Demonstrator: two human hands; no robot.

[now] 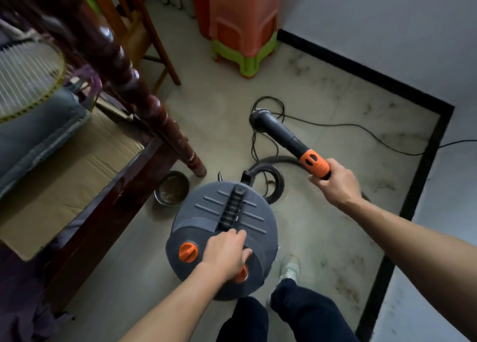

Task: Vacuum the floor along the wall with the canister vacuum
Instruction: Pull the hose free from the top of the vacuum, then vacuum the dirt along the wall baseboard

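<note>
A grey canister vacuum [227, 212] with a black top handle and orange knobs stands on the tiled floor between my feet and the bed. My left hand [227, 254] rests on its lid beside an orange knob [188, 251], fingers lying toward the handle's near end. My right hand [333, 184] grips the orange collar of the dark wand [284, 132], whose round nozzle [258, 118] points down at the floor. The black hose [273, 176] curls from the canister to the wand. A white wall with black skirting [361, 68] runs along the right.
A dark wooden bed frame [144, 104] with cardboard fills the left. A metal bowl [171, 188] sits by the bedpost. Stacked orange and green stools [245, 32] and a wooden chair [144, 32] stand at the back. A thin black power cord [335, 126] loops across the floor.
</note>
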